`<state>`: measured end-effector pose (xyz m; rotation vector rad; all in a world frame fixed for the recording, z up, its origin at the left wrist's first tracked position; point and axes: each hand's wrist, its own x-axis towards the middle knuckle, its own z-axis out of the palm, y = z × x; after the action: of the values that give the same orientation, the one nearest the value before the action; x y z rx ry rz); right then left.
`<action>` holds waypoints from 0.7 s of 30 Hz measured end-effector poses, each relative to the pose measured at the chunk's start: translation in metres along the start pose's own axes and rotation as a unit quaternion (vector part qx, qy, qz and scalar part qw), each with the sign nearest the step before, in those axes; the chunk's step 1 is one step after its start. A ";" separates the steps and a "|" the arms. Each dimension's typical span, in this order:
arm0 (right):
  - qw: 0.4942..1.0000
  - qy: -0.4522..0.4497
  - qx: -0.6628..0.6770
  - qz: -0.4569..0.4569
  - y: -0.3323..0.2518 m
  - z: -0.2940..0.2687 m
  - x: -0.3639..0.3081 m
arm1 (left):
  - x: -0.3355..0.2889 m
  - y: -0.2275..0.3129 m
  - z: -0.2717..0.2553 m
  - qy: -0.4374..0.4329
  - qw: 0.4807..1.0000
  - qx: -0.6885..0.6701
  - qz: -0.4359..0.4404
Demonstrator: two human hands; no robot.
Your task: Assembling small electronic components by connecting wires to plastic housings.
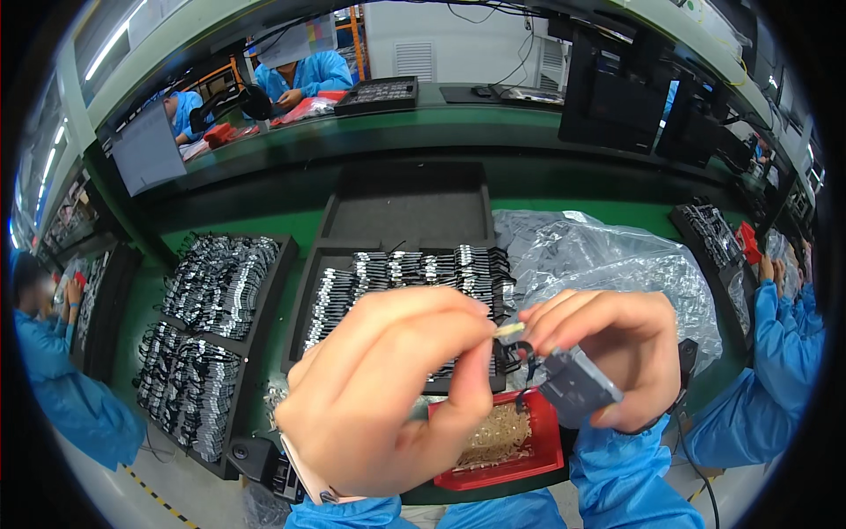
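Observation:
My right hand (pixel 630 339) grips a grey, flat, box-shaped part (pixel 577 388) with a short black cable (pixel 527 360) curling from its upper left side. Between the thumb and finger of my left hand (pixel 388 388) is a small pale-yellow piece (pixel 509 330), beside the right fingertips and near the cable end. Whether the piece touches the cable is hard to make out. Below both hands stands a red bin (pixel 553 450) holding many small yellowish pieces (pixel 498 436). Behind my left hand, a black tray (pixel 304 309) carries rows of silver-and-black parts, partly covered by the hand.
More such parts fill a dark tray (pixel 284 273) on the left. Clear plastic sheeting (pixel 608 256) lies to the right of the middle tray. A black foam lid (pixel 405 207) stands behind. Co-workers in blue sleeves (pixel 771 331) sit on both sides and across the bench.

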<state>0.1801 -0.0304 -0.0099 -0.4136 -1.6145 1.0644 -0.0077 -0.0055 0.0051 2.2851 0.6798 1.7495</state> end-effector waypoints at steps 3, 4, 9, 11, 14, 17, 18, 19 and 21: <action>0.995 0.051 0.070 0.043 -0.001 0.006 -0.003 | 0.000 -0.001 0.001 0.033 0.993 0.041 0.107; 0.987 0.089 0.109 0.075 -0.003 0.007 -0.004 | 0.000 0.001 0.002 0.032 0.993 0.039 0.108; 0.987 0.126 0.073 0.068 -0.005 0.008 -0.005 | 0.003 0.004 0.008 -0.001 0.959 0.179 0.218; 0.989 0.127 0.022 0.067 -0.005 0.010 -0.005 | 0.002 0.004 0.011 0.001 0.957 0.187 0.222; 0.985 0.150 0.022 0.083 -0.008 0.013 -0.005 | 0.002 0.002 0.019 0.016 0.947 0.203 0.247; 0.983 0.158 0.036 0.087 -0.007 0.015 -0.004 | 0.001 0.002 0.020 0.016 0.943 0.212 0.257; 0.983 0.159 0.036 0.086 -0.008 0.015 -0.004 | 0.001 0.002 0.021 0.015 0.942 0.212 0.258; 0.983 0.156 0.034 0.087 -0.009 0.014 -0.003 | 0.002 0.002 0.021 0.011 0.942 0.215 0.258; 0.983 0.155 0.031 0.088 -0.010 0.013 -0.003 | 0.001 -0.002 0.021 0.006 0.942 0.216 0.258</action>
<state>0.1724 -0.0435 -0.0034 -0.6555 -1.2817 1.1177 0.0119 -0.0009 -0.0009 2.9713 0.5385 1.9808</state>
